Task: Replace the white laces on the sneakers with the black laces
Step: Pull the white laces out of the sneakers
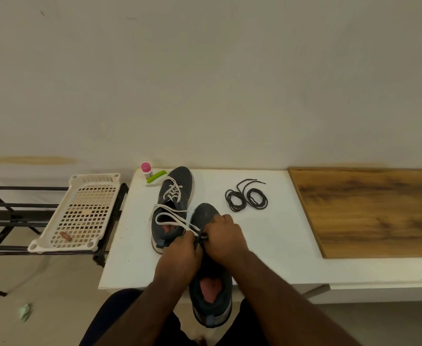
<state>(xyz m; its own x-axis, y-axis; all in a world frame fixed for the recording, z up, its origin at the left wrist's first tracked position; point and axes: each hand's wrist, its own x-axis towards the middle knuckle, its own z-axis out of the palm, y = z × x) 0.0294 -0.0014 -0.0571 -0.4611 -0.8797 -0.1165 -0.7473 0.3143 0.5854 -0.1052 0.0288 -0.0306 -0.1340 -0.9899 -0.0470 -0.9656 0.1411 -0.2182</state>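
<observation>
White table [267, 245] spans the middle of the view, set against a pale wall. A wooden board [369, 211] lies on its right part. Left of the table stands a black metal rack [10, 221] carrying a cream perforated tray [80, 211]; a small brown item lies on the tray's near end, too small to identify.

Near sneaker [211, 283]: dark grey, pink insole visible, toe pointing away, heel overhanging the table's front edge toward the person's lap. Far sneaker [173, 208]: same type, lying just left of and behind the first, toe toward the wall, white lace [172, 192] threaded through its upper eyelets.

Left hand [180, 253] and right hand [223, 239] meet over the midfoot of the near sneaker. Both have fingers curled; each pinches the loose white lace [172, 219], which loops out to the left across the far sneaker's opening. The exact fingertip contact is hidden by the knuckles.

Black laces [246, 198]: two coils, side by side on the table right of the sneakers, well apart from the hands.

Back left corner of table: small bottle with pink cap [146, 170], green tube [157, 176] beside it.
</observation>
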